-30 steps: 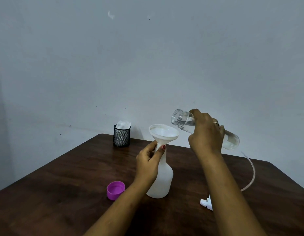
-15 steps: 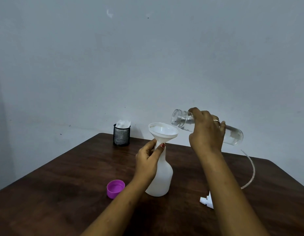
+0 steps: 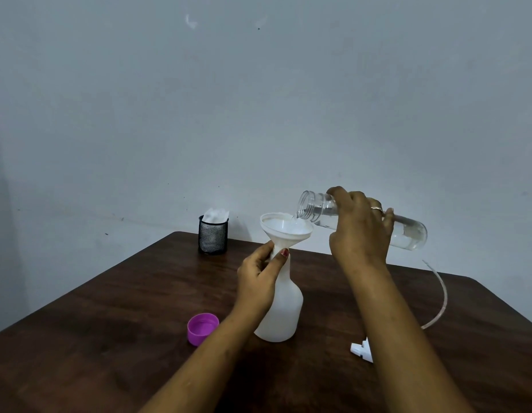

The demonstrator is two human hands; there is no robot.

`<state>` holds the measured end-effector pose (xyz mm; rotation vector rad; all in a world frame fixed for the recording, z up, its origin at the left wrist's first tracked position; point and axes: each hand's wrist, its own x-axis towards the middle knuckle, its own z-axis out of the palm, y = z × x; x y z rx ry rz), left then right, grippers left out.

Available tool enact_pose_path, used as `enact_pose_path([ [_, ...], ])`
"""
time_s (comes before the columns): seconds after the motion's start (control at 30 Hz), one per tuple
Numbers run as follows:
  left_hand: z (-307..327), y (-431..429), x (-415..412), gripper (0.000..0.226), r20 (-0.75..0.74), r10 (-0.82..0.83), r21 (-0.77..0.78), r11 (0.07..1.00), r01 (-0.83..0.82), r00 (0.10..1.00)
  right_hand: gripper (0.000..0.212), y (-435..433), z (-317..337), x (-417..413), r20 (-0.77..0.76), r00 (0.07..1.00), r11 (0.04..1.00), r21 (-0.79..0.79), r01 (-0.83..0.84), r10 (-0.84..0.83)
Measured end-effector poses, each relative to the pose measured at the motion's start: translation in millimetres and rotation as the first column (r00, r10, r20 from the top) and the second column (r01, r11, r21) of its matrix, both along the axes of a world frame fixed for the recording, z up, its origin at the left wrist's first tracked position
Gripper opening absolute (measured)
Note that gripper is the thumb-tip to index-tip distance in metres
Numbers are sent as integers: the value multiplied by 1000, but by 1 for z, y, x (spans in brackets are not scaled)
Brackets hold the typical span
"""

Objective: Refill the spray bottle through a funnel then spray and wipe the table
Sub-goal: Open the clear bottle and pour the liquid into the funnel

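A white spray bottle [image 3: 284, 311] stands upright on the dark wooden table [image 3: 109, 317], with a white funnel [image 3: 285, 229] in its neck. My left hand [image 3: 258, 278] pinches the funnel's stem at the bottle's neck. My right hand [image 3: 358, 231] grips a clear water bottle [image 3: 407, 231], tipped almost level, mouth over the funnel's right rim. Water runs from the mouth into the funnel. The white spray head [image 3: 361, 350] with its curved dip tube [image 3: 437, 296] lies on the table to the right, partly behind my right forearm.
A purple bottle cap [image 3: 202, 328] lies open side up, left of the spray bottle. A black mesh cup [image 3: 213, 238] holding white cloth or tissue stands at the table's far edge by the wall. The table's far corners are near the wall.
The clear bottle has tipped further, its base rising slightly and its mouth lowering over the funnel's rim, and water now flows. My left hand stays on the funnel's stem.
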<state>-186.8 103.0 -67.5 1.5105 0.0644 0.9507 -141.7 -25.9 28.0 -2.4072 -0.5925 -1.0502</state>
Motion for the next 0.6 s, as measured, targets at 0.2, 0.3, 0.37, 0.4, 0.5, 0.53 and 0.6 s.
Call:
enact_pose_path([
  [0.2, 1, -1, 0, 20, 4, -18, -10, 1000, 18, 1000, 69, -1, 1, -1, 5, 1000, 1000, 10, 3, -3],
  [0.3, -1, 0, 1, 25, 3, -14, -11, 1000, 14, 1000, 69, -1, 1, -1, 11, 1000, 1000, 6, 8, -8],
  [0.37, -2, 1, 2, 31, 1, -11, -14, 1000, 11, 1000, 68, -1, 1, -1, 20, 1000, 1000, 4, 11, -11],
  [0.4, -2, 1, 2, 32, 0, -13, -17, 1000, 13, 1000, 69, -1, 1, -2, 24, 1000, 1000, 4, 12, -12],
  [0.5, -1, 1, 2, 31, -2, -12, -7, 1000, 12, 1000, 69, -1, 2, -1, 26, 999, 1000, 7, 18, -18],
  [0.53, -1, 1, 2, 31, -5, -10, -2, 1000, 10, 1000, 69, -2, 2, -1, 27, 999, 1000, 10, 19, -19],
  [0.6, -2, 1, 2, 31, -6, -9, -4, 1000, 9, 1000, 69, -2, 2, -1, 28, 999, 1000, 9, 21, -21],
])
